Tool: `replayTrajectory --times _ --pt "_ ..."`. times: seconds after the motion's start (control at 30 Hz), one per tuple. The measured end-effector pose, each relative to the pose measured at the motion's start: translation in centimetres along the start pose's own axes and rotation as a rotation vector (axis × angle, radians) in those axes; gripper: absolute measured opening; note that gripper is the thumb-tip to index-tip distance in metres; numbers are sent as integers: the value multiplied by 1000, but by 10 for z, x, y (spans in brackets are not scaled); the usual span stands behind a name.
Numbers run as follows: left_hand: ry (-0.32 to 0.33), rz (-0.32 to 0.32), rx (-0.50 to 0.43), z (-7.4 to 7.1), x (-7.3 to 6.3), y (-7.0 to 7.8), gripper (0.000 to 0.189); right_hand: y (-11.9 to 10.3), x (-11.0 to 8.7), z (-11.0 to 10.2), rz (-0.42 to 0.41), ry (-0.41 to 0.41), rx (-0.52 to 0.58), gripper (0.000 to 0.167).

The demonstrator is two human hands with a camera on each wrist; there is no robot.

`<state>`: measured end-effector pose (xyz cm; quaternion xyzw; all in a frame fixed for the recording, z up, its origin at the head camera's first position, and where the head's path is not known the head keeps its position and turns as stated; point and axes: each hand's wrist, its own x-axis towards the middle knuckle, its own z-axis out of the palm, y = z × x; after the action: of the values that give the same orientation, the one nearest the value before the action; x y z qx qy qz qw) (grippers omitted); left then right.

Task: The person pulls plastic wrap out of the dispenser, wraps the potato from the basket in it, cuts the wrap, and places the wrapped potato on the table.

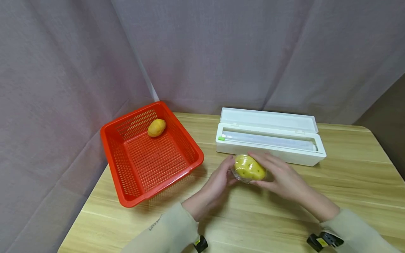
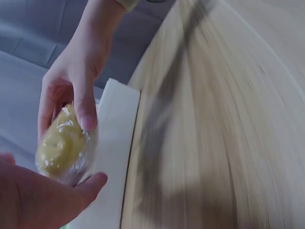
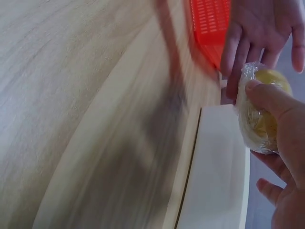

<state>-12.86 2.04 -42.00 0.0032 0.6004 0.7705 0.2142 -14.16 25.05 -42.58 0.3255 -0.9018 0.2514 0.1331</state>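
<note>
The right hand (image 1: 280, 174) grips a film-wrapped potato (image 1: 250, 167), the left hand (image 1: 217, 177) straight-fingered at its end; wrapping looks nearly done, the basket's (image 1: 152, 158) seemingly bare second potato (image 1: 156, 128) remaining.

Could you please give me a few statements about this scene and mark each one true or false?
1. The right grip holds a wrapped potato. True.
2. A second potato lies in the basket. True.
3. The basket is blue. False: it is red.
4. A roll lies in the white box. True.
5. The box's lid is closed. False: it is open.
6. In the head view, the box is left of the basket. False: it is to the right.
</note>
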Motion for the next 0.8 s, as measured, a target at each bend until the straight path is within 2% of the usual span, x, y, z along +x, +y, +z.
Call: replayTrajectory --times 0.13,0.23,0.4,0.57,0.67,0.8 --pt "7 13 317 -13 -14 6 74 -3 4 5 8 -32 7 92" --pt "33 15 521 -24 -26 7 77 -6 8 9 0 -54 17 92" --pt "2 70 761 -43 -47 8 78 -10 16 19 -33 -80 40 93" --pt "-41 108 1092 -59 -61 12 81 -13 22 27 -36 -129 75 92" --pt "-56 123 1255 -65 -69 15 78 -15 26 33 -21 -177 81 90" --pt "-43 211 1422 -71 -79 19 67 -20 31 43 -25 -232 76 91"
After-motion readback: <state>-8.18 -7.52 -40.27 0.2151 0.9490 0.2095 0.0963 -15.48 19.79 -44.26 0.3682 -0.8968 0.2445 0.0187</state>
